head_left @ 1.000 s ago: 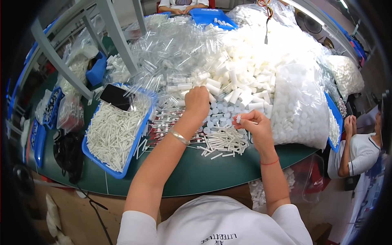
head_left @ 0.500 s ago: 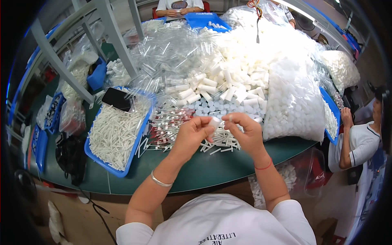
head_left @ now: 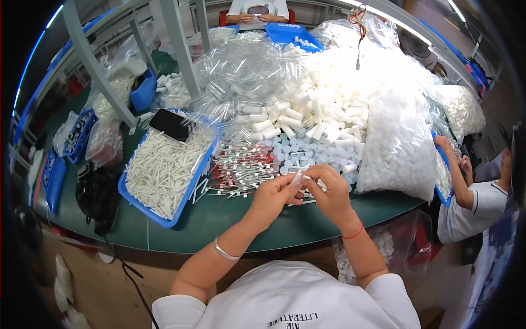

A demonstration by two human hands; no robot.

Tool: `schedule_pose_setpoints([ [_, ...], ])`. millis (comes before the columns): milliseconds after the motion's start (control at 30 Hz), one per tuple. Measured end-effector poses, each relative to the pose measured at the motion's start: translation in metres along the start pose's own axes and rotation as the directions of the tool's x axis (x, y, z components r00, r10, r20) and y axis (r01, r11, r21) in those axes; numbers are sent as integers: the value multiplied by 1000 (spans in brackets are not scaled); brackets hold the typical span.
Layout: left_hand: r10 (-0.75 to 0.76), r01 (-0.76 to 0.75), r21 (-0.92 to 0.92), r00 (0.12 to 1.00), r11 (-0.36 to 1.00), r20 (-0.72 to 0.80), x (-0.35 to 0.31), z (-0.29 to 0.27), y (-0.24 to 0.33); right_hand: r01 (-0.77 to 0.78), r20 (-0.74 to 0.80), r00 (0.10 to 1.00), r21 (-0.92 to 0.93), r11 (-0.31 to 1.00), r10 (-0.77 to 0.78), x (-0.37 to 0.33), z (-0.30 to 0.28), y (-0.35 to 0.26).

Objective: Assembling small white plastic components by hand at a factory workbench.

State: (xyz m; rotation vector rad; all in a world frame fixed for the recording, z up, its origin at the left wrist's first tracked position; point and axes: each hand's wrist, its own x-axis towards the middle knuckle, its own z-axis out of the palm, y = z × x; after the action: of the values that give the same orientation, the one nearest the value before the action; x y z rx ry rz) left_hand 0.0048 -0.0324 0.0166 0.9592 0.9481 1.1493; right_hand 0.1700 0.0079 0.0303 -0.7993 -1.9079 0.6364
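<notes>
While both hands meet over the table edge, we note:
Grip: left hand [head_left: 272, 196] and right hand [head_left: 329, 193], fingertips pinched on one small white tube [head_left: 296, 177], held above the green table [head_left: 219, 219].
Technique: we'd keep parts aligned and press straight.
Surface: blue tray [head_left: 164, 219] of white sticks, heaped caps, bags.
Room: co-workers nearby.

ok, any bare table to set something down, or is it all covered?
Bare green table runs along the near edge, between the blue tray of white sticks and the left hand. A smaller strip lies right of the right hand, below the big bag of white caps. Behind the hands it is crowded: loose tubes, caps, clear bags.
</notes>
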Motion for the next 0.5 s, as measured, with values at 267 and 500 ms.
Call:
schedule_pose_setpoints([
  [267,-46,37,229,998,973,32,-1,-22,0,152,238,964,-139,979,-116,2,-15,20],
  [500,-156,121,362,985,924,70,9,-31,19,376,455,866,-319,870,-207,15,-9,7],
])
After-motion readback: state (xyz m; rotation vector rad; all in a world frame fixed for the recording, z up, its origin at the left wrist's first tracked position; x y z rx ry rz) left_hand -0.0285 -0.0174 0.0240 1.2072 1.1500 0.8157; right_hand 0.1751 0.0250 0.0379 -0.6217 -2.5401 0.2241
